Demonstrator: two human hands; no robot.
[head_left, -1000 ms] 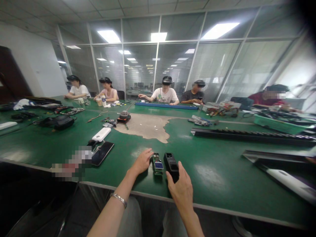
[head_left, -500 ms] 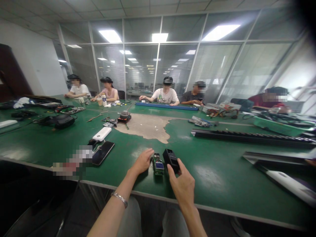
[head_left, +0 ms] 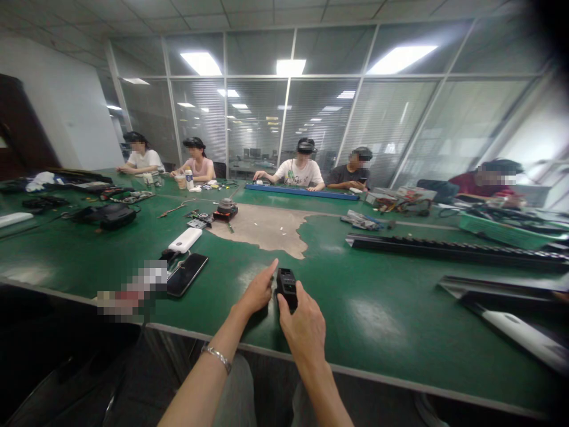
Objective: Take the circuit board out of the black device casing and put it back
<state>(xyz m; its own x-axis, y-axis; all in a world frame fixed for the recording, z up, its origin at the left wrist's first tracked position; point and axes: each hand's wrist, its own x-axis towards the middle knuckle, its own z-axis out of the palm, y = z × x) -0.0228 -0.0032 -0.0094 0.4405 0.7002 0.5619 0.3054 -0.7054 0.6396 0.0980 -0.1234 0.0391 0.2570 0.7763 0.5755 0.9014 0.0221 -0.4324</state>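
In the head view my right hand (head_left: 304, 317) grips a black plastic casing (head_left: 287, 280) between thumb and fingers. The casing has square openings in its upper face, and a speck of green shows through one. The green circuit board with a small screen is now mostly hidden under or inside the casing; how far in it sits I cannot tell. Close on the casing's left side is my left hand (head_left: 258, 290), its index finger stretched forward and its other fingers partly hidden. Whether this hand touches the casing is unclear.
Left of my hands lie a dark phone (head_left: 187, 274) and a white power bank (head_left: 185, 240). Black metal rails (head_left: 444, 248) and a white-handled tool (head_left: 524, 335) lie to the right. A green basket (head_left: 502, 228) stands farther off. Several people sit along the far side.
My right hand has brought the black casing left, over the circuit board, which is now covered. My left hand stays beside it, with the index finger raised more forward.
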